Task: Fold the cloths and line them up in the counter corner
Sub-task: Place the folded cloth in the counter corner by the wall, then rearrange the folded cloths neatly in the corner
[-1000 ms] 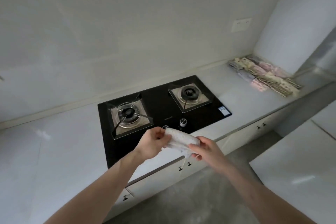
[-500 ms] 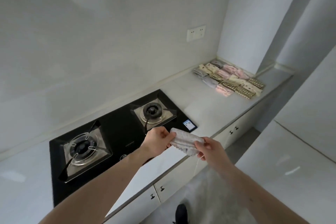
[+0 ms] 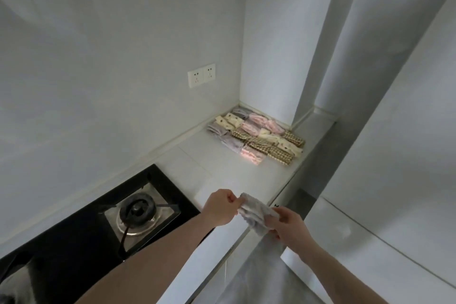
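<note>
The walls (image 3: 123, 32) are smooth, matt and pale grey, meeting at a corner above the far end of the table. A double socket (image 3: 201, 75), white and rectangular, sits flush in the left wall.

The table (image 3: 222, 168) is a long, glossy white slab with a raised lip along the wall. A black glass hob (image 3: 81, 237) is set into its near-left part; one round burner (image 3: 137, 207) stands on a square steel plate with thin pan supports.

In the far corner of the table lies the folded stack (image 3: 256, 139): narrow rectangular bundles in close rows, touching one another. The fabrics are soft; visible patterns are grey, pink, cream with small dark motifs, and tan check.

The cloth (image 3: 256, 213) is held in the air above the table's front edge, well apart from the stack. It is white, soft and crumpled, gathered into a loose roll with a frilled lower edge.

The left hand (image 3: 220, 207) pinches the cloth's left end, fingers curled tight. The right hand (image 3: 290, 226) grips the right end, thumb on top, fingers curled beneath. Both forearms are bare.
</note>
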The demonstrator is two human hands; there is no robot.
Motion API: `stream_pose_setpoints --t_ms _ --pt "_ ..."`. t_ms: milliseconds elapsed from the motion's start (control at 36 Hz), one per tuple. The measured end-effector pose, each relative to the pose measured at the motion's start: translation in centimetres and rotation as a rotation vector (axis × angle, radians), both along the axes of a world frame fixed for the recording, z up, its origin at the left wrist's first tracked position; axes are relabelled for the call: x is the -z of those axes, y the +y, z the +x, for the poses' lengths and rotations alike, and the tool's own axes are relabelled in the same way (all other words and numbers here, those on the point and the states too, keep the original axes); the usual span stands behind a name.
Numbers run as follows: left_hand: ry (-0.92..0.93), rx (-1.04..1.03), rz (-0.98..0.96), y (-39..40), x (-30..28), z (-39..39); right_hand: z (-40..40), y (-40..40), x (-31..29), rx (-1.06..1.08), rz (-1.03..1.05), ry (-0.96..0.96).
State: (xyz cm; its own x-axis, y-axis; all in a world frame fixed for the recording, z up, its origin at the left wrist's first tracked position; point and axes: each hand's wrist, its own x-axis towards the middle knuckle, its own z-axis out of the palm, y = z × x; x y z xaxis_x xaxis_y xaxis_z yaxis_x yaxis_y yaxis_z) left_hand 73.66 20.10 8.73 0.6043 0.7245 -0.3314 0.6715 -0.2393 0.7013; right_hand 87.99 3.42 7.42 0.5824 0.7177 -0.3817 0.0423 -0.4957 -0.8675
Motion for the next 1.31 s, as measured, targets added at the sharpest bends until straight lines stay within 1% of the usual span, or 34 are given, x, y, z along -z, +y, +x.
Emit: stream_pose_setpoints --t_ms 139,250,306,444,556,667,861,972,1056,1139,1250,1306 --pt "-0.051 -0.021 -0.047 2.5 0.5 5.9 6.1 3.3 1.1 -0.039 -0.043 0.014" --pt "-0.092 -0.137 -0.193 4.6 1.1 9.6 11.1 6.4 2.5 -0.076 -0.083 0.032" --pt "-0.087 -0.189 -0.235 5.7 1.8 11.1 13.9 8.1 3.7 -0.097 -0.105 0.004" --pt "-0.04 -0.318 -0.264 7.1 2.4 13.8 20.4 12.3 6.5 -0.135 -0.166 -0.009" --pt "-0.015 -0.393 -0.265 7.6 2.8 14.8 23.3 14.9 7.3 -0.087 -0.197 -0.005" --pt "0.024 -0.427 -0.278 8.0 3.3 15.2 25.9 17.3 8.3 -0.113 -0.254 -0.034" --pt "0.122 -0.359 -0.274 10.7 4.5 15.3 28.8 20.6 10.9 -0.251 -0.447 -0.271" --pt "0.161 -0.294 -0.256 12.9 4.9 15.8 29.0 20.9 10.6 -0.351 -0.569 -0.523" --pt "0.172 -0.272 -0.223 14.9 5.6 16.6 29.5 21.4 11.0 -0.36 -0.543 -0.628" --pt "0.197 -0.254 -0.211 16.4 6.4 17.4 29.8 21.8 11.3 -0.373 -0.502 -0.634" --pt "0.226 -0.216 -0.221 17.8 7.3 18.4 30.2 22.1 11.3 -0.358 -0.481 -0.721" --pt "0.243 -0.214 -0.219 18.6 7.8 19.0 30.5 22.3 11.4 -0.354 -0.471 -0.714"
